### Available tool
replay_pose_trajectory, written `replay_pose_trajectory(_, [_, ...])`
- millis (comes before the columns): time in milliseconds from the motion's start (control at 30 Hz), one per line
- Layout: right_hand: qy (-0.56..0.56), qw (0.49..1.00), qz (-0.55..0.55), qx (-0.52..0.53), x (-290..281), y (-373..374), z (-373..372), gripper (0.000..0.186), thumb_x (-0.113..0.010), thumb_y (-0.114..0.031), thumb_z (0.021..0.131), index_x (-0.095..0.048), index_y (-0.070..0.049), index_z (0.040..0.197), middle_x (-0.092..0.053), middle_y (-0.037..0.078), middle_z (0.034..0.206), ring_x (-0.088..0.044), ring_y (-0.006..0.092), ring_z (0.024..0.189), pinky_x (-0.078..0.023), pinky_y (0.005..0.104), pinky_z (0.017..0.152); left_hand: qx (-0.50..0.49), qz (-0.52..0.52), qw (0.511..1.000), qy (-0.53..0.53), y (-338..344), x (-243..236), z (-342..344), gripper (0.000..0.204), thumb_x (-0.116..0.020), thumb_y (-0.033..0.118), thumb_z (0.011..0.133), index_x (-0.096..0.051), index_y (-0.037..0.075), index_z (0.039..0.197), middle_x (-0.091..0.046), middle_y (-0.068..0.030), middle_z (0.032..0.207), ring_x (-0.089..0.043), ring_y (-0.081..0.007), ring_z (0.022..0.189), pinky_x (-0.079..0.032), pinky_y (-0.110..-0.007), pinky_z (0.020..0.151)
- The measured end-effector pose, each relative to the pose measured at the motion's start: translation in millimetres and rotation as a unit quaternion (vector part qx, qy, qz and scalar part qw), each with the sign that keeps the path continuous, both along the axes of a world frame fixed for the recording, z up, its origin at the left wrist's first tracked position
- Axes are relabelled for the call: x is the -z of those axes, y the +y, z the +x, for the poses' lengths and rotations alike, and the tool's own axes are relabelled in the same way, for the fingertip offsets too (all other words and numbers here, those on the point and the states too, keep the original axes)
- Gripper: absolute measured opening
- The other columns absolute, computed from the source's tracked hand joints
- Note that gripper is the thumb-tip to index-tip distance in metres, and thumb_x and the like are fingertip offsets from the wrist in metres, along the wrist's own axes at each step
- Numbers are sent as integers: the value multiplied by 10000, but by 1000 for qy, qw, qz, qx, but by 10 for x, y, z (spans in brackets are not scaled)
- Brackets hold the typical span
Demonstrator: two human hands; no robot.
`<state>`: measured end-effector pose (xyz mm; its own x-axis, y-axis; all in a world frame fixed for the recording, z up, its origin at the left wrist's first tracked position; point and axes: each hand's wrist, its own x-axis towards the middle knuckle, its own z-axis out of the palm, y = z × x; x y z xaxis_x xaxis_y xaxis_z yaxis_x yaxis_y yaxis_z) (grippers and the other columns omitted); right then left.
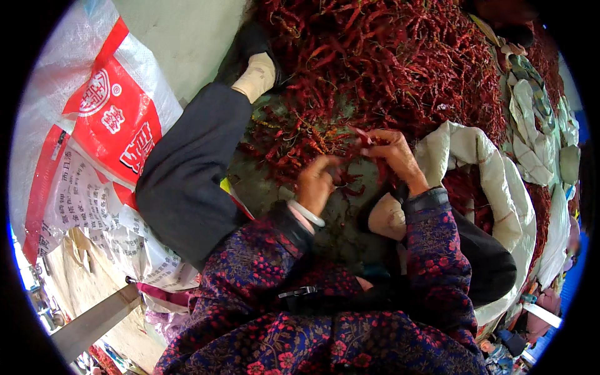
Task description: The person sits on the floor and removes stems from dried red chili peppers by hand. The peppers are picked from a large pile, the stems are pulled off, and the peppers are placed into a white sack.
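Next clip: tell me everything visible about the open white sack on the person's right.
The sack is off-white woven plastic, by its look, crumpled and soft. Its mouth is rolled back into a thick rim, open upward. Red dried chillies lie inside. It sits on the ground at the chilli pile's edge, against the person's right leg. The right hand works just beside its rim; whether they touch is unclear.
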<state>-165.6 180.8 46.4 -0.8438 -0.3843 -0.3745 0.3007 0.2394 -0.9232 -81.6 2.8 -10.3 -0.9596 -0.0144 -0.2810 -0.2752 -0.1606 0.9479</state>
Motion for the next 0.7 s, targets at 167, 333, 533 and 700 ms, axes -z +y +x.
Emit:
replay_pose_trajectory(167, [-111,981,-155,33,-68,81,178,216,-615,-25,707,-605,-23,923,-594,58,668,-490,87,522,-378,202,495,12,-53,977,208,-232,-505,-280,349,-385,15,841,-485,58,1173,-520,-58,1139,-487,-146,1026,-397,-256,829])
replay_pose_trajectory(333, [-134,964,-228,39,70,-122,219,152,-617,-45,725,-604,-40,877,-579,47,641,-470,79,491,-365,194,466,147,-74,967,193,-134,-375,-301,373,-395,86,858,-440,57,1228,-498,-45,1186,-475,-88,1002,-407,-198,740])
replay_pose_trajectory(533, [-158,965,-208,22,190,-186,197,188,-599,-29,757,-575,-41,942,-565,19,647,-505,77,538,-386,182,487,186,-131,972,58,-158,-331,-328,264,-404,58,840,-527,7,1067,-581,-96,839,-525,-123,738,-412,-251,651])
replay_pose_trajectory(700, [-112,978,-170,53,141,-14,142,269,-599,-26,734,-549,-31,998,-577,42,736,-501,78,559,-386,203,501,198,-168,961,89,-217,-399,-314,261,-387,6,805,-560,2,1001,-591,-92,856,-541,-145,737,-430,-251,668])
